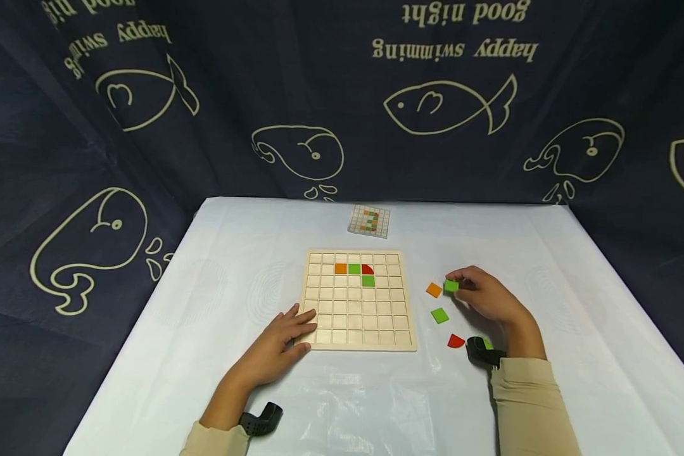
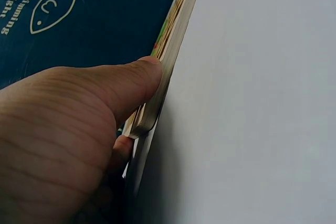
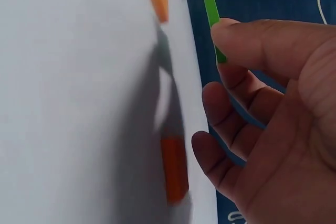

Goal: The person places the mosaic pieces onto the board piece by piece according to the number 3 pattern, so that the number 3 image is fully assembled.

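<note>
My left hand (image 1: pixel 275 347) lies with fingers spread over the lower left corner of a wooden grid board (image 1: pixel 356 341). In the left wrist view, its thumb (image 2: pixel 134 80) touches the board's edge. To the right of the board, my right hand (image 1: pixel 489 299) pinches a green square tile (image 1: pixel 451 286) between thumb and fingers. The right wrist view shows this tile (image 3: pixel 211 11) edge-on, raised above the table. Set in the board's upper part are an orange square (image 1: pixel 341 269), a green square (image 1: pixel 354 269), a red quarter-round tile (image 1: pixel 367 270) and another green square (image 1: pixel 368 280).
Near the right hand lie an orange tile (image 1: pixel 434 290), a green tile (image 1: pixel 439 315) and a red quarter-round (image 1: pixel 456 341). Another green piece (image 1: pixel 488 344) is partly hidden by the right wrist camera (image 1: pixel 481 352). Behind the board, a pattern card (image 1: pixel 369 221) lies on the white table (image 1: pixel 251 234).
</note>
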Tool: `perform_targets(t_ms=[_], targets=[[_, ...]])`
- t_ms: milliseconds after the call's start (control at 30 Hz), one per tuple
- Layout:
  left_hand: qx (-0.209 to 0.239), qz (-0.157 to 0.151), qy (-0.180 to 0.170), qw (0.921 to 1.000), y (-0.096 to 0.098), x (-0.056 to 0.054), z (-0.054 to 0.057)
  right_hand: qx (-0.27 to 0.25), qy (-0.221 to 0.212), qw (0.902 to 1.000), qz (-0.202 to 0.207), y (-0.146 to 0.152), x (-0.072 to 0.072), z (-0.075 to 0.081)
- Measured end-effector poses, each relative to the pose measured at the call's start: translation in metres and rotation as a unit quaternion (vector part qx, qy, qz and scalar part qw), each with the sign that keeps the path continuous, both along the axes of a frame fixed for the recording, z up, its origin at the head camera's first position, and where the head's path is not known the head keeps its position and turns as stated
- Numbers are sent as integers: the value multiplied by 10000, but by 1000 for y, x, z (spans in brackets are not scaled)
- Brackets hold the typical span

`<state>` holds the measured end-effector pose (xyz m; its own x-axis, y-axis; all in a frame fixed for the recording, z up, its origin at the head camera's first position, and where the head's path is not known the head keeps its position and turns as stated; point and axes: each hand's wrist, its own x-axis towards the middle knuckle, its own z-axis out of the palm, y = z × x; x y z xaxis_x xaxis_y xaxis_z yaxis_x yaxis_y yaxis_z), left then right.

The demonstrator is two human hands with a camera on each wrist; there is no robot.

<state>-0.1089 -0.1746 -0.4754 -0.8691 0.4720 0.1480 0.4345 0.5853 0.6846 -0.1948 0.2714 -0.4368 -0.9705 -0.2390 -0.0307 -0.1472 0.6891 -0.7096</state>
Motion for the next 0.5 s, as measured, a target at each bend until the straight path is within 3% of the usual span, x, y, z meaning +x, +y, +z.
perform_targets(t_ms=[500], targets=[[40, -25, -62, 10000, 0, 0, 0, -490, -31, 9974, 524, -60, -12, 9]])
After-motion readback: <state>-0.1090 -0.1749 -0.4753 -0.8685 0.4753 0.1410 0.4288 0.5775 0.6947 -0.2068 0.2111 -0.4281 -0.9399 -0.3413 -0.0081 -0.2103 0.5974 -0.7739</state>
